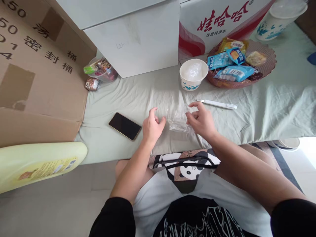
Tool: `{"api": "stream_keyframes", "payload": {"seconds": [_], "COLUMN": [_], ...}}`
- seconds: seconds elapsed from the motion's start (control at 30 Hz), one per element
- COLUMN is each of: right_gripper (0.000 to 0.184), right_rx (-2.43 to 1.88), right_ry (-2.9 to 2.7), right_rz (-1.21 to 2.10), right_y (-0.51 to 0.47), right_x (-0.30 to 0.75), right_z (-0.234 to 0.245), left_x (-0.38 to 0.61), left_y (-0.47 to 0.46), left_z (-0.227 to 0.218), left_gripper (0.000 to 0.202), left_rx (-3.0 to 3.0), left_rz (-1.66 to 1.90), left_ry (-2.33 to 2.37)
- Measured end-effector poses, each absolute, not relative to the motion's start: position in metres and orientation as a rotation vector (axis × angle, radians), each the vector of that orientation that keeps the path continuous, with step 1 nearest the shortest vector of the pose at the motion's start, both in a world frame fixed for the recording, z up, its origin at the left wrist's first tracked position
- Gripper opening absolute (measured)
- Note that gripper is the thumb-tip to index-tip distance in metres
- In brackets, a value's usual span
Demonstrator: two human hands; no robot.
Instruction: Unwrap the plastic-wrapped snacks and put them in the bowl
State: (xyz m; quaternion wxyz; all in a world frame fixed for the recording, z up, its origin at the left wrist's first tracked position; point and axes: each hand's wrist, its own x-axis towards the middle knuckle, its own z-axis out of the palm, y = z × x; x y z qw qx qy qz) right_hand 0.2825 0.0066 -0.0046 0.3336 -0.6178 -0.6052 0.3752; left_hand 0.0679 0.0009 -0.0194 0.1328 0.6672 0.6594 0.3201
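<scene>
A crumpled piece of clear plastic film, perhaps a bag, lies on the cloth between my two hands. My left hand is just left of it, thumb and forefinger apart with nothing visible between them. On the other side, my right hand has its curled fingers at the plastic's right edge and grips it there. Beyond that hand lies a white slim box cutter. A paper cup with clear plastic bunched inside stands farther back.
A phone lies left of my left hand. At the back right are a brown bowl of wrapped snacks and another paper cup. White boxes line the back; a carton and yellow container stand left.
</scene>
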Motion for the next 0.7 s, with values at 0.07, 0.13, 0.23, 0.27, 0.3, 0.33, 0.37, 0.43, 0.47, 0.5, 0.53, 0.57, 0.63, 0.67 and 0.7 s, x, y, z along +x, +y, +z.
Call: {"api": "stream_keyframes", "payload": {"seconds": [0.07, 0.13, 0.23, 0.27, 0.3, 0.33, 0.37, 0.43, 0.47, 0.5, 0.53, 0.57, 0.63, 0.67, 0.7], "right_gripper": [0.032, 0.037, 0.044, 0.047, 0.051, 0.055, 0.057, 0.055, 0.051, 0.048, 0.047, 0.049, 0.060, 0.065, 0.068], "right_rx": [-1.710, -1.720, -1.664, -1.657, -1.658, -1.659, -1.644, -1.511, -1.376, -1.210, -1.041, -0.891, -0.712, -0.695, -0.716], "right_ry": [-1.464, -1.469, -1.559, -1.578, -1.584, -1.579, -1.567, -1.575, -1.619, -1.685, -1.754, -1.811, -1.846, -1.824, -1.787], "right_rz": [1.062, 1.084, 0.927, 0.847, 0.765, 0.683, 0.600, 0.458, 0.439, 0.483, 0.596, 0.768, 1.180, 1.365, 1.512], "right_y": [0.009, 0.011, 0.014, 0.015, 0.016, 0.017, 0.017, 0.017, 0.015, 0.013, 0.010, 0.007, 0.001, -0.001, -0.003], "right_x": [0.282, 0.283, 0.285, 0.286, 0.288, 0.290, 0.292, 0.298, 0.301, 0.304, 0.306, 0.308, 0.308, 0.306, 0.303], "right_z": [-0.003, -0.006, -0.019, -0.023, -0.027, -0.030, -0.030, -0.025, -0.021, -0.017, -0.012, -0.009, -0.005, -0.005, -0.006], "left_x": [0.073, 0.079, 0.084, 0.084, 0.082, 0.081, 0.078, 0.075, 0.073, 0.072, 0.072, 0.072, 0.073, 0.073, 0.074], "left_y": [-0.006, -0.012, -0.016, -0.015, -0.014, -0.012, -0.010, -0.007, -0.006, -0.006, -0.006, -0.007, -0.007, -0.007, -0.007], "left_z": [-0.020, -0.018, -0.016, -0.016, -0.017, -0.018, -0.019, -0.018, -0.017, -0.015, -0.013, -0.010, -0.006, -0.005, -0.004], "left_gripper": [0.027, 0.030, 0.041, 0.038, 0.030, 0.023, 0.019, 0.014, 0.010, 0.004, 0.006, 0.014, 0.029, 0.034, 0.036], "left_rx": [2.199, 2.468, 2.630, 2.624, 2.598, 2.559, 2.511, 2.364, 2.251, 2.110, 1.947, 1.770, 1.427, 1.290, 1.187], "left_rz": [1.088, 1.097, 0.794, 0.684, 0.604, 0.575, 0.607, 0.790, 0.892, 0.969, 1.009, 1.018, 0.963, 0.924, 0.890], "left_ry": [1.737, 1.430, 1.206, 1.205, 1.220, 1.238, 1.249, 1.236, 1.214, 1.185, 1.156, 1.134, 1.119, 1.127, 1.151]}}
